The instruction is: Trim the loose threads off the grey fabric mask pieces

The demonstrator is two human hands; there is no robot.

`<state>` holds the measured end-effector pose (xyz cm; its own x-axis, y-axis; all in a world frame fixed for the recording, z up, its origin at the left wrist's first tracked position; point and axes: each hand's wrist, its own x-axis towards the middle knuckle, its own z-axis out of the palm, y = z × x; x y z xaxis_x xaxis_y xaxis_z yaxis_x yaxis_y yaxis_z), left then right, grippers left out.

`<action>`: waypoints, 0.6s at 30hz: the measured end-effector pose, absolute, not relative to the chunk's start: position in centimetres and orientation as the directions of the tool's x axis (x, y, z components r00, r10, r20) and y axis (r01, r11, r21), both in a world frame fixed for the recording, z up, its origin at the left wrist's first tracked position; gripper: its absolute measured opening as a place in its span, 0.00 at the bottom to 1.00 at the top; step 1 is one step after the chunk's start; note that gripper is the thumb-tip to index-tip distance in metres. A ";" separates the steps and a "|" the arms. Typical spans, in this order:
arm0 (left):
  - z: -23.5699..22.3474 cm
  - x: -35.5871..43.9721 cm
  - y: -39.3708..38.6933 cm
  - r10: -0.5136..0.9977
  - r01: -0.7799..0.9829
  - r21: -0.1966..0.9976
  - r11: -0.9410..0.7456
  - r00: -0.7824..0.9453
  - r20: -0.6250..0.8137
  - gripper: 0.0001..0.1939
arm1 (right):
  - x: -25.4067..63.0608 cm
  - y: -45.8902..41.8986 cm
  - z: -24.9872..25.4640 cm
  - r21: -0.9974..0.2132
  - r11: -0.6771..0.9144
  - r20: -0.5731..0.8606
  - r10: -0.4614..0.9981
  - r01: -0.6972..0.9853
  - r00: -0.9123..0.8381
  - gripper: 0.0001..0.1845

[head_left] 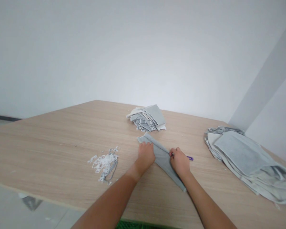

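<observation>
A narrow piece of grey cloth [165,161] lies slantwise on the table, with a folded edge along its upper side. My left hand [146,153] is closed on its far left part and presses it to the tabletop. The fingers of my right hand [180,161] are pinched at the cloth's upper edge, near its middle. A small purple looped end [190,158] sticks out past my right hand; the rest of that thing is hidden, and I cannot tell whether the hand grips it.
White and grey thread scraps [106,165] lie in a heap left of my hands. Behind them sits a pile of folded grey cloth pieces [154,116]. A larger stack of grey cloth [243,152] lies at the right on the wooden table [62,136], which meets a white wall.
</observation>
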<state>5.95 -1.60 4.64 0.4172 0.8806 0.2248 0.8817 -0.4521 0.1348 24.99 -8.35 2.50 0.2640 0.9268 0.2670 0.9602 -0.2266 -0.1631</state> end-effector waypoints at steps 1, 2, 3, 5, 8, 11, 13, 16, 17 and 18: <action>4.6 5.9 -1.5 0.889 0.889 0.135 -0.437 0.404 0.217 0.18 | 25.1 -8.3 2.5 -0.168 -0.243 0.262 0.923 0.955 0.281 0.14; 4.6 5.8 -1.5 0.895 0.894 0.137 -0.426 0.394 0.209 0.18 | 25.2 -8.3 2.5 -0.175 -0.261 0.260 0.918 0.949 0.300 0.14; 4.6 5.7 -1.4 0.897 0.896 0.137 -0.422 0.391 0.207 0.18 | 25.4 -8.3 2.6 -0.183 -0.281 0.260 0.911 0.942 0.322 0.14; 4.5 5.6 -1.3 0.881 0.883 0.128 -0.451 0.417 0.224 0.17 | 25.7 -8.3 2.6 -0.205 -0.315 0.259 0.896 0.927 0.361 0.15; 4.2 5.6 -1.1 0.794 0.804 0.103 -0.586 0.544 0.272 0.17 | 26.0 -8.3 2.5 -0.237 -0.331 0.247 0.888 0.913 0.387 0.16; 4.1 5.6 -1.0 0.720 0.720 0.114 -0.684 0.643 0.260 0.18 | 26.2 -8.1 2.1 -0.246 -0.320 0.228 0.899 0.915 0.375 0.17; 4.1 5.6 -0.9 0.720 0.708 0.143 -0.692 0.658 0.221 0.16 | 26.2 -8.0 1.9 -0.239 -0.308 0.229 0.904 0.921 0.362 0.18; 4.1 5.7 -1.0 0.745 0.722 0.182 -0.668 0.649 0.158 0.14 | 26.1 -7.9 1.7 -0.228 -0.294 0.247 0.905 0.928 0.348 0.18; 4.1 5.7 -1.0 0.751 0.727 0.188 -0.661 0.644 0.147 0.14 | 26.1 -7.9 1.7 -0.226 -0.292 0.250 0.905 0.929 0.345 0.18; 4.2 5.8 -1.0 0.754 0.730 0.189 -0.656 0.641 0.142 0.14 | 26.1 -8.0 1.7 -0.227 -0.292 0.249 0.905 0.929 0.345 0.19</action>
